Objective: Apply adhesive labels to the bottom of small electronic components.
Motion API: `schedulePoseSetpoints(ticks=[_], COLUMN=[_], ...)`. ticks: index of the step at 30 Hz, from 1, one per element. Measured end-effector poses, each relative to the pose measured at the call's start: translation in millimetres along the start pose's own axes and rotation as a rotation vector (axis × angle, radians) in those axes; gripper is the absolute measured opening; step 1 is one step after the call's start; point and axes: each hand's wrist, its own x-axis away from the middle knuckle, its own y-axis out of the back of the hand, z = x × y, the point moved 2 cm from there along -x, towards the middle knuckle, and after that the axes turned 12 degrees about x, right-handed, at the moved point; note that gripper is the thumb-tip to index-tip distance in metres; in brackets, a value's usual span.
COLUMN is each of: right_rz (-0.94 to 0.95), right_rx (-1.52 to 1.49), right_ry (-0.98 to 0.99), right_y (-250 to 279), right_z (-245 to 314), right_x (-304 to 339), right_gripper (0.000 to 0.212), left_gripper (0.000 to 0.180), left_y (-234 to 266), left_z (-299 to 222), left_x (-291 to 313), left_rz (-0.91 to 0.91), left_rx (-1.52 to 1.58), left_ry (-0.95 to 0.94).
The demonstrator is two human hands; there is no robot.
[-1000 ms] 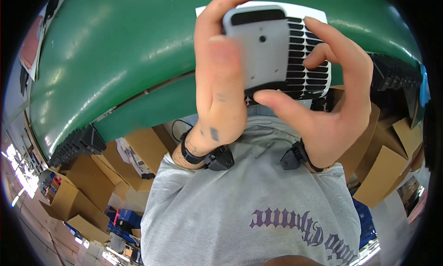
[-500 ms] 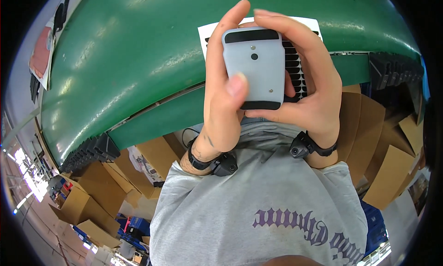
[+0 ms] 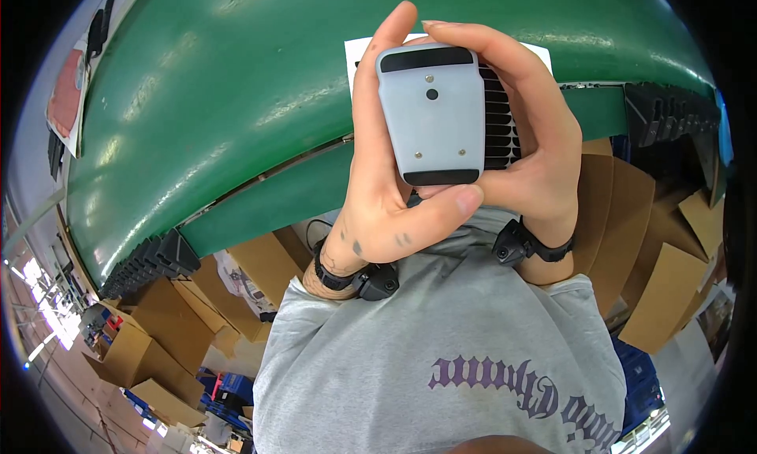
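Note:
A pale grey-blue plastic housing (image 3: 434,127) is held up between my hands, its flat face toward me. Black strips (image 3: 430,57) run across both its far and near ends. Two small screws and a dark round spot show on the face, with another screw lower left. My left hand (image 3: 374,186) grips its left side, the thumb stretched along the near edge. Curved round the far right corner and the near right edge, my right hand (image 3: 548,131) holds it too. Behind the housing is a white sheet (image 3: 538,53) with rows of black strip stickers (image 3: 498,115), partly hidden.
A green work surface (image 3: 236,83) spans the far side. Black plastic parts stand in rows at its left (image 3: 158,257) and right (image 3: 670,115) ends. Open cardboard boxes (image 3: 158,320) are on both sides of me. A paper with a pink picture (image 3: 67,99) hangs at far left.
My left thumb has moved off the housing's face down to its near edge, uncovering the lower left screw. The housing has shifted very slightly left.

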Motion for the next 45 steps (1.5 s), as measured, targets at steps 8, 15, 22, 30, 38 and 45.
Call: schedulePoseSetpoints(ticks=[8,15,22,30,38,45], right_rz=[0.011,0.009,-0.047,0.066,0.169,0.123], right_rx=[0.006,0.007,0.205,0.014,0.054,-0.047], right_ry=[0.024,0.053,0.129,0.012,0.006,-0.042], right_y=[-3.4,0.0,3.9,4.6,0.0,46.6], right_z=[-0.6,-8.3,3.9,11.7,9.4,58.7], right_x=[2.1,-4.0,-11.9,-11.1,-31.8,-115.5], right_gripper=[0.084,0.078,0.062,0.077,0.087,0.084], left_gripper=[0.111,0.099,0.093,0.089,0.069,0.061], left_y=[6.9,11.2,13.9,7.6,16.9,26.7], left_z=[3.4,0.2,-11.7,-8.0,-8.7,-15.9], left_x=[3.5,-4.2,3.2,7.8,3.4,-1.9], left_rz=[0.019,0.135,0.103,0.036,0.042,0.066], left_rx=[-0.031,0.009,-0.134,0.222,0.243,0.535], left_ry=[-0.051,0.066,0.128,0.171,0.096,0.169])
